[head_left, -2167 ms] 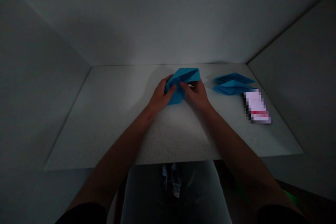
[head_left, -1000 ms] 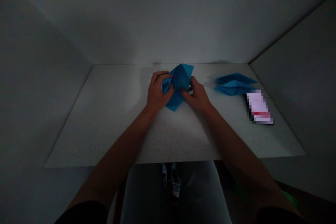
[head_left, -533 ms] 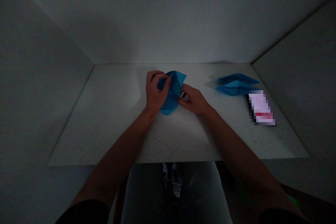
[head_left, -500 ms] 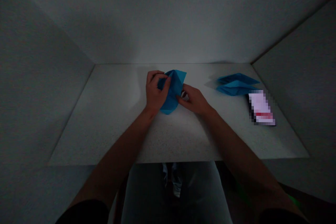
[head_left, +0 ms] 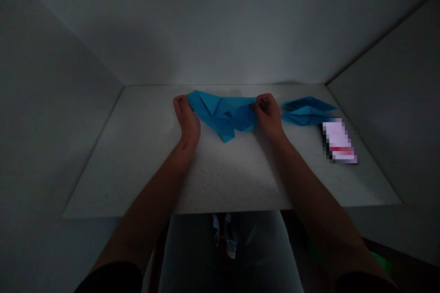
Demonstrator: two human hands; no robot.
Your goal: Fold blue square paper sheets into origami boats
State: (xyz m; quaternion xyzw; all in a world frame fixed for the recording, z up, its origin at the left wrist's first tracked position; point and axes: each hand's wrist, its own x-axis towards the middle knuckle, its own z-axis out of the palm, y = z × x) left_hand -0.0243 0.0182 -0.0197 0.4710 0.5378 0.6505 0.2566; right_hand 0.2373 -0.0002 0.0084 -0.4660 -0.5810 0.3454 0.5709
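Observation:
A creased sheet of blue folded paper (head_left: 220, 114) is stretched out between my two hands over the middle of the white table. At its left end, my left hand (head_left: 186, 116) is closed on the paper's corner, with the fingertips partly hidden. My right hand (head_left: 269, 116) pinches the opposite end between thumb and fingers. Folds run across the paper, and a pointed flap hangs down at its lower middle.
To the right lie folded blue paper pieces (head_left: 307, 111) with pointed ends. Just in front of them is a phone (head_left: 340, 142) with a lit, blurred screen. Pale walls enclose the white table (head_left: 220, 187) at the back and both sides.
My hands have moved apart, left hand to the left and right hand to the right. The blue paper, compact and upright before, is now spread wide between them.

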